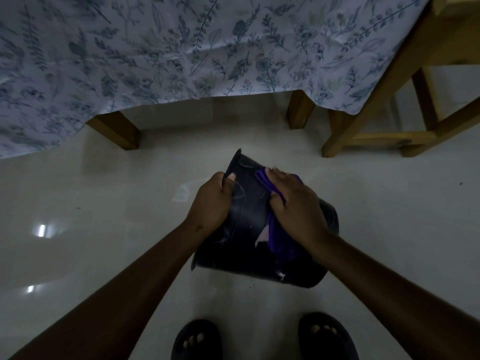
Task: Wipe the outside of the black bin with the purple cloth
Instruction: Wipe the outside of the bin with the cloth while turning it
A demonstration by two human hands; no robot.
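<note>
The black bin (246, 216) is tipped on its side above the pale floor, its rim to the left and its base to the right. My left hand (211, 201) grips the rim, thumb over the outer wall. My right hand (296, 206) presses the purple cloth (279, 237) flat against the bin's upper outer wall. Part of the cloth bunches below my palm, and a pale patch shows beside it. The bin's surface carries faint smears.
A bed draped in a blue floral sheet (181, 53) fills the top, with wooden legs (117, 131) on the floor. A wooden chair frame (389, 120) stands at the right. My feet in dark slippers (324, 336) are below the bin. The glossy tiled floor (104, 203) surrounds it.
</note>
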